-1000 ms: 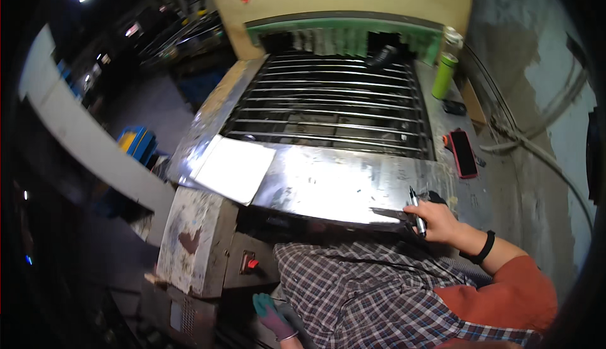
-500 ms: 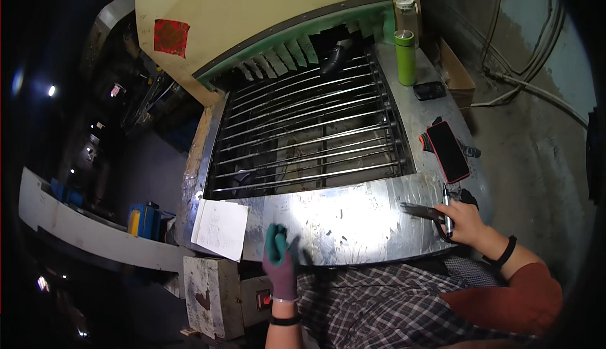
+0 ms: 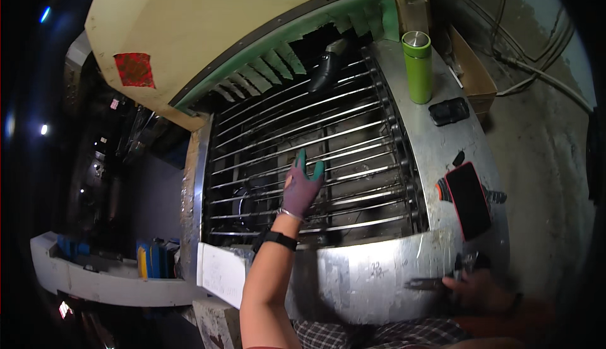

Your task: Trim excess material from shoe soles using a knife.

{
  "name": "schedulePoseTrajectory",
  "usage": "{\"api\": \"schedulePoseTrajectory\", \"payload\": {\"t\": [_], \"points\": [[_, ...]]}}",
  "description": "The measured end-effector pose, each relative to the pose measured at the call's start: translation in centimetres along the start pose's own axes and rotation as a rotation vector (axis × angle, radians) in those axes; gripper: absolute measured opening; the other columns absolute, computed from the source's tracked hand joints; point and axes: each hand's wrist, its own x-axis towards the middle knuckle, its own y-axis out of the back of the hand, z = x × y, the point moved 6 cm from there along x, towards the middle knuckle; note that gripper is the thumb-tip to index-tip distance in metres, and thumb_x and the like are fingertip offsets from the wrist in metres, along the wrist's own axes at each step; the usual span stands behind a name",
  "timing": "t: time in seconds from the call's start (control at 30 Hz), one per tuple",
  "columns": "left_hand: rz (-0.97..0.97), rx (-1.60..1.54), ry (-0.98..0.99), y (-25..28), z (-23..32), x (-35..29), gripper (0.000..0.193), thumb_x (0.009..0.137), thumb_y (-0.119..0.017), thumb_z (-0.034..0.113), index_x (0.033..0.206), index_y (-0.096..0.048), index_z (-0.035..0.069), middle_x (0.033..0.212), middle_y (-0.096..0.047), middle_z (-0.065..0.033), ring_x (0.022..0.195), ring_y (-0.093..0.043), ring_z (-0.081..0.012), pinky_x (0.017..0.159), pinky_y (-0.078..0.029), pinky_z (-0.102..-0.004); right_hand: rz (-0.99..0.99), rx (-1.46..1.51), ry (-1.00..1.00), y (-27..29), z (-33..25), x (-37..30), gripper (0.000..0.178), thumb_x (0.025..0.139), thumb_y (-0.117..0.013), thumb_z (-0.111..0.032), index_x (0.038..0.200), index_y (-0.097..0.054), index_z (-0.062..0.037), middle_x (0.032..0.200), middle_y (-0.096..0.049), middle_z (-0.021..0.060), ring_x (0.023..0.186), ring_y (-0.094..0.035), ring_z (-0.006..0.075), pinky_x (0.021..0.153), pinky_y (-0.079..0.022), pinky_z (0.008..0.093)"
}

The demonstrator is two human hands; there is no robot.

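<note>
1. The right hand (image 3: 475,284), dim at the lower right, is clenched round a slim metal hand tool (image 3: 430,282), seemingly pliers, whose tip lies on the steel sheet (image 3: 379,273).
2. The tool looks stiff, light and smooth; its handles seem the best place to grip it.
3. The left hand (image 3: 302,185), in a purple-grey work glove with green fingertips, is spread wide, grasping nothing, over the roller bars (image 3: 328,140).
4. Farther off stand a green flask (image 3: 418,66), a red-edged phone (image 3: 469,200) and a white paper (image 3: 221,273).
</note>
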Motion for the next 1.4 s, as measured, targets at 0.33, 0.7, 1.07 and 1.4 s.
{"api": "schedulePoseTrajectory", "payload": {"t": [0.33, 0.7, 1.07, 1.4], "points": [[0.236, 0.318, -0.193, -5.7, 2.5, 20.4, 0.094, 0.075, -0.069, 0.054, 0.14, -0.034, -0.006, 0.138, -0.041, -0.028, 0.125, -0.044, -0.0419, 0.104, -0.039, -0.0447, -0.321, 0.091, -0.221, -0.5, 5.9, 1.3, 0.054, 0.075, -0.069, -0.024, 0.126, -0.054, -0.0166, 0.083, -0.061, 0.0135, 0.063, -0.059, 0.0307, 0.053, -0.046, 0.044], [-0.025, 0.603, -0.076, -9.0, 1.6, 22.3, 0.055, 0.088, -0.061, 0.032, 0.127, -0.044, -0.002, 0.091, -0.061, -0.0173, 0.079, -0.067, -0.0317, 0.064, -0.055, -0.0411, -0.308, 0.015, -0.141, -7.8, 7.5, -4.2, 0.057, 0.079, -0.068, -0.026, 0.132, -0.05, -0.0157, 0.087, -0.064, 0.014, 0.065, -0.059, 0.0315, 0.056, -0.046, 0.0446], [-0.076, -0.177, 0.072, 0.9, 5.2, -4.8, 0.075, 0.078, -0.071, 0.05, 0.126, -0.048, -0.003, 0.081, -0.062, -0.0178, 0.069, -0.066, -0.0279, 0.059, -0.053, -0.0374, -0.046, -0.187, -0.083, -7.3, 7.2, -8.3, 0.06, 0.084, -0.068, -0.027, 0.138, -0.047, -0.0149, 0.09, -0.067, 0.0145, 0.068, -0.06, 0.0323, 0.06, -0.046, 0.0452], [-0.136, -1.599, 0.904, 3.3, 6.7, -26.0, 0.051, 0.095, -0.056, 0.036, 0.128, -0.044, -0.002, 0.093, -0.066, -0.0211, 0.066, -0.069, -0.027, 0.063, -0.059, -0.0361, 0.421, -0.234, 0.058, -0.6, 0.9, 0.3, 0.051, 0.069, -0.066, -0.018, 0.118, -0.057, -0.0088, 0.085, -0.058, 0.0161, 0.069, -0.058, 0.0357, 0.058, -0.045, 0.0471]]}}
